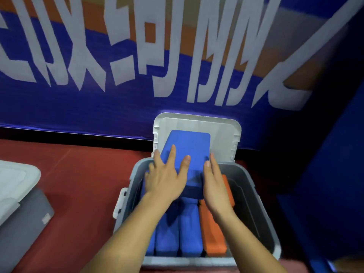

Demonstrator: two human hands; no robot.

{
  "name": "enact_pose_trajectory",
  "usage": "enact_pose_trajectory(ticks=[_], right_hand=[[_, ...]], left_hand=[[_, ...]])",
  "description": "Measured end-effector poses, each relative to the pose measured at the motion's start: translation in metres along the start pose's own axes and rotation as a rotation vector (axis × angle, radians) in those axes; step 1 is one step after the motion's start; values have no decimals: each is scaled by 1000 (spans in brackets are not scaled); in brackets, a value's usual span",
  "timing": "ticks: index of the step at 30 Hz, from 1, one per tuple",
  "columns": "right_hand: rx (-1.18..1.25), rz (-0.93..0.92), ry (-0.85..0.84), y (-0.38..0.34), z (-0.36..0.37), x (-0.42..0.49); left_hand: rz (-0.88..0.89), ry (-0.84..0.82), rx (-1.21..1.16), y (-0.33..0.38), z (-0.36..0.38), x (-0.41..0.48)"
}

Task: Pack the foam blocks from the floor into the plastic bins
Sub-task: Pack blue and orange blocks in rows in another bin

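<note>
Left hand [167, 180] and right hand [215, 186] press smooth rectangular foam block [189, 146].

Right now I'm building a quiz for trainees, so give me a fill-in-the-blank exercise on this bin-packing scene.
1. The left hand and right hand carry a ___ foam block above the open grey bin.
2. The rightmost block standing inside that bin is ___.
3. The second bin stands to the person's ___.
Missing words: blue; orange; left.
</note>
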State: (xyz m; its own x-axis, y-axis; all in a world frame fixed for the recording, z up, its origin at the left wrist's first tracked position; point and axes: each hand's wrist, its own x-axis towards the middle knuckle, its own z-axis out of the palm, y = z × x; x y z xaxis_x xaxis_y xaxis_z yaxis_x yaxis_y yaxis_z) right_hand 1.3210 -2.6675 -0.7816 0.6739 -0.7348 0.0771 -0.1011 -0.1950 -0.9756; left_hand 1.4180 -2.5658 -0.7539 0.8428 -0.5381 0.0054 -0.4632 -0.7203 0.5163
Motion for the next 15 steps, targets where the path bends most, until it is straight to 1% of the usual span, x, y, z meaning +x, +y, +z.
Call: enact_pose_trajectory(ticks=[4,7,9,11,13,15], right_hand=[[-43,-10,263,1,-45,-9],[-18,-43,418,-1,-65,-11],[25,-48,450,-5,-75,-10],[63,-58,429,-9,-83,-13],[52,-73,434,-10,-89,-14],[55,-33,471,-9,-98,-7]], left_hand=[[141,-100,-50,44,13,-21],[205,-207,-155,65,32,-30],[237,-275,-237,75,36,-32],[258,-324,-268,84,35,-35],[279,-286,-273,89,33,-35],[313,-269,-265,96,30,-33]])
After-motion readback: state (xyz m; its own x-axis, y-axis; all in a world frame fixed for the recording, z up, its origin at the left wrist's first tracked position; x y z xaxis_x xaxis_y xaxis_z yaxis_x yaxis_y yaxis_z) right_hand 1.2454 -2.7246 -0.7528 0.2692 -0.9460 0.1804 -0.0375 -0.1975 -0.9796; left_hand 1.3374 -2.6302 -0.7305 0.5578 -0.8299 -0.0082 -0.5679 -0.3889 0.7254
